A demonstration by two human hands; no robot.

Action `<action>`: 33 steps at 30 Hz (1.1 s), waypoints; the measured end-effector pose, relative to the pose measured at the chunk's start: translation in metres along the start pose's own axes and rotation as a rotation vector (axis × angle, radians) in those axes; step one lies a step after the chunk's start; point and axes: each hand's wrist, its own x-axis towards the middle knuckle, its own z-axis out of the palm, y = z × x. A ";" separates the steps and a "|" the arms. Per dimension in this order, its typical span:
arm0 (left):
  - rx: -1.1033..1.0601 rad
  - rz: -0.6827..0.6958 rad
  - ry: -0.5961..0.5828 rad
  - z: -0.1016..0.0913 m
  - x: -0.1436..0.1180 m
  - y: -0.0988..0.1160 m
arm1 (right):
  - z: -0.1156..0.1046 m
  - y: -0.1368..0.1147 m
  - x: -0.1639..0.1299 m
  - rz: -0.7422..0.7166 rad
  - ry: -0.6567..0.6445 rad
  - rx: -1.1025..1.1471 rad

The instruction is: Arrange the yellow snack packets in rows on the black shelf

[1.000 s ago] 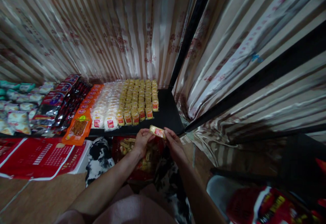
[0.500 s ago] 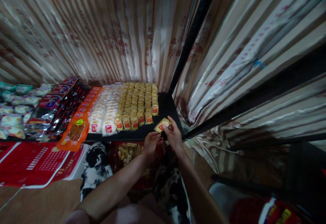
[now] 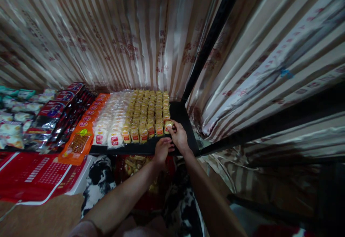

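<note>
Right hand: the right hand (image 3: 178, 137) pinches a small yellow packet (image 3: 169, 125) between thumb and fingers, holding it at the front end of the last yellow row on the black shelf (image 3: 181, 116).
Left hand: the left hand (image 3: 162, 150) curls loosely at the front edge of the shelf, just below the right hand; it seems to hold nothing, though its palm is hidden.
Packet's place: touching or just short of the shelf, right beside the front packet of the neighbouring yellow row (image 3: 159, 129).
Risk, toppling: the yellow packets (image 3: 147, 109) stand close together on edge, so a nudge from the knuckles could tip the neighbour and the ones behind it.
Risk, slipping: the wrapper looks glossy, and a light pinch may let it slide or land crooked.
Risk, edge: the packet sits near the front lip of the shelf; set too far forward, it could drop onto the bag of snacks (image 3: 134, 161) below the shelf.
Materials: clear shiny film over pale blocks, each with a red label; the white packets (image 3: 111, 122) left of the yellow rows are rounder and softer-looking.
Further left of the yellow rows: flat orange packets (image 3: 78, 143), then dark ones.
Behind the shelf: a striped, satiny curtain (image 3: 121, 39) in hanging folds.
</note>
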 end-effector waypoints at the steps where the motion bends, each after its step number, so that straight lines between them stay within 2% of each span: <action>1: -0.013 0.007 -0.015 0.000 0.002 0.000 | 0.001 0.001 0.001 -0.001 0.001 -0.004; 7: -0.122 0.047 -0.079 0.002 0.008 0.000 | 0.007 0.004 0.003 0.018 0.021 0.039; 15: -0.132 0.040 -0.179 0.002 0.009 0.002 | 0.016 0.015 -0.007 0.060 0.062 0.112; 21: -0.131 0.033 -0.166 0.001 0.011 0.003 | 0.024 0.020 -0.009 0.069 0.038 0.199; 27: -0.143 0.011 -0.181 0.001 0.013 0.003 | 0.023 0.016 -0.007 0.041 0.041 0.133; 33: -0.111 -0.002 -0.186 -0.002 0.010 0.005 | 0.023 0.018 -0.012 0.078 0.046 0.141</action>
